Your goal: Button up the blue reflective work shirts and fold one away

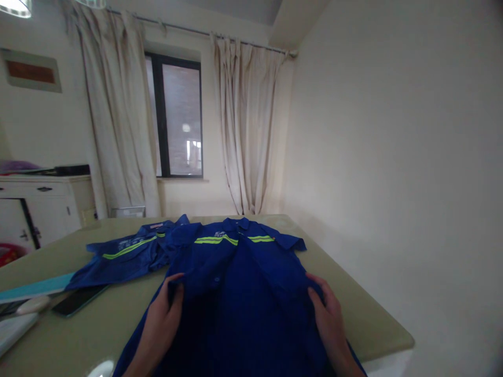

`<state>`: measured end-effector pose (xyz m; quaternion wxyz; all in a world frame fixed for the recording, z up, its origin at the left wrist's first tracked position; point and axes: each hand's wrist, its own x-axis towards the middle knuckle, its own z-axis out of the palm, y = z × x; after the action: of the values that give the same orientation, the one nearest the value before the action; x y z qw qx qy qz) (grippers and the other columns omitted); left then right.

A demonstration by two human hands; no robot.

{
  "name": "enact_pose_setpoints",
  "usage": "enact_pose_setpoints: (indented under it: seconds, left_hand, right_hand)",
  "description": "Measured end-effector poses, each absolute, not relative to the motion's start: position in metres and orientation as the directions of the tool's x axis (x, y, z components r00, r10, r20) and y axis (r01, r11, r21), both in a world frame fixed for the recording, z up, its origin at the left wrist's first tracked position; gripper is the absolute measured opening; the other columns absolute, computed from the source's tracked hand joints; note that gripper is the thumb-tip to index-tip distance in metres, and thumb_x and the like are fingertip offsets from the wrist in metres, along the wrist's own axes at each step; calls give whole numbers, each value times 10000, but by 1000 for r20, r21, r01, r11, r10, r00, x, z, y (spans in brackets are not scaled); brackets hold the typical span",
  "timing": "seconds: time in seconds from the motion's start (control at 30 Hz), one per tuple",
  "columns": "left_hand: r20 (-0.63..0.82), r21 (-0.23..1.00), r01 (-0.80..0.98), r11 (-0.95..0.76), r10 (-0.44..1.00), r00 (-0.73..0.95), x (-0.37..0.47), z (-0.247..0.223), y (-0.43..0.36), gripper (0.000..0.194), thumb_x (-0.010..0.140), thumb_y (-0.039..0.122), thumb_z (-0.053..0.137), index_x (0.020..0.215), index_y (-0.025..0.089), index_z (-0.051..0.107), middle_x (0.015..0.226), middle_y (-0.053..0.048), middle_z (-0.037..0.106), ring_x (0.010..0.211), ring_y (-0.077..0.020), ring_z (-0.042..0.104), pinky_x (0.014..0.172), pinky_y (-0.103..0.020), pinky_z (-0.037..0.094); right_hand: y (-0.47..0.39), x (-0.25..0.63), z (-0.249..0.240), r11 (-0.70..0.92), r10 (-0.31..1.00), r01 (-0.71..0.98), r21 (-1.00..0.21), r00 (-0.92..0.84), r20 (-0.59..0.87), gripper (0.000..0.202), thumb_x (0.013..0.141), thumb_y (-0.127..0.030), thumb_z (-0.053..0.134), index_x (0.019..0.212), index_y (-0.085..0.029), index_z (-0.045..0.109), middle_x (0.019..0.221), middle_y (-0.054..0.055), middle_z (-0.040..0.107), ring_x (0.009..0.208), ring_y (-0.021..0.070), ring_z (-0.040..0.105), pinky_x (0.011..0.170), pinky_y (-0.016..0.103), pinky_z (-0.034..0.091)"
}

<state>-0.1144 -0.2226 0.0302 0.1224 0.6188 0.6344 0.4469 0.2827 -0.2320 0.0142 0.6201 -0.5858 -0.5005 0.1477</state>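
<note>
Soft, limp blue work shirt (239, 293) on table (365, 314), likely light, pinched at side edges by left hand (167, 309), right hand (328, 314).

walls: plain cream plaster wall (393, 131) on the right
window: dark-framed window (178, 118), between long cream curtains (245, 125)
furniture: white wooden cabinet (43, 201) at left
bench: pale green glossy bench (365, 314)
light: dim, with a ceiling lamp (15, 7) lit at top left
</note>
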Motion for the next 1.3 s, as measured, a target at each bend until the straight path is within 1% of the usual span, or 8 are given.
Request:
enact_pose_setpoints:
  seconds: [0.23,0.33,0.5,0.63,0.77,0.93,1.17,1.3]
  left_hand:
    - [-109,446,853,-271,930,352,-97,70,-235,601,984,657,287,924,274,746,944,-53,773,951,-282,726,897,-409,526]
    - [2,283,882,-376,920,392,-74,71,-206,423,990,502,388,958,250,727,1007,-68,748,1010,-275,696,880,-395,511]
    - [127,116,895,-431,900,417,-33,50,-138,441,941,362,502,1333,199,620,1411,-131,623,1315,-301,560,1127,-517,377]
    - [123,126,907,-403,913,389,-12,31,-92,552,953,458,500,1445,209,539,1540,-132,522,1468,-309,403,1244,-620,96]
    - [86,167,926,-339,940,329,-4,14,-58,593,940,546,485,1457,259,532,1569,-127,486,1437,-382,425,1102,-729,312]
    - [139,198,924,-328,942,304,-12,4,-40,499,1010,335,291,1433,326,556,1535,-50,528,1382,-293,478,1070,-586,399]
    - [134,240,898,-368,929,345,-19,-1,-53,522,943,410,487,1464,397,517,1569,-24,493,1428,-316,425,1147,-624,293]
    - [223,296,890,-347,931,289,-5,3,-64,295,968,300,511,1137,351,747,1346,-14,687,1258,-271,576,1038,-479,429]
  right_hand:
    - [-236,261,50,327,934,380,-865,7,356,363,903,-468,566,1150,-248,716,1112,59,723,1025,258,667,911,374,524]
    - [-208,256,64,322,946,445,-836,-175,272,416,984,-547,462,1141,-242,699,1046,46,722,868,214,682,803,339,537]
    - [-125,295,41,181,923,824,-537,46,381,315,930,-457,579,1059,-197,699,1061,111,706,979,258,661,922,369,494]
    - [-89,348,3,-31,880,928,-371,201,431,285,929,-342,535,1086,-170,699,1136,168,689,1101,300,634,984,393,462]
    - [-84,381,-23,-94,861,892,-443,296,414,313,934,-379,497,1013,-176,721,1044,156,714,1014,282,669,934,378,490]
    - [-85,390,-27,-67,875,832,-550,313,368,354,915,-437,489,960,-182,731,993,123,721,940,258,681,867,355,506]
    - [-84,383,-26,-124,871,914,-387,287,398,323,915,-407,489,927,-195,732,994,128,701,967,279,654,903,381,486]
    - [-83,379,-26,-109,871,946,-304,238,430,313,917,-435,511,941,-211,729,1022,127,697,1010,298,633,931,398,468]
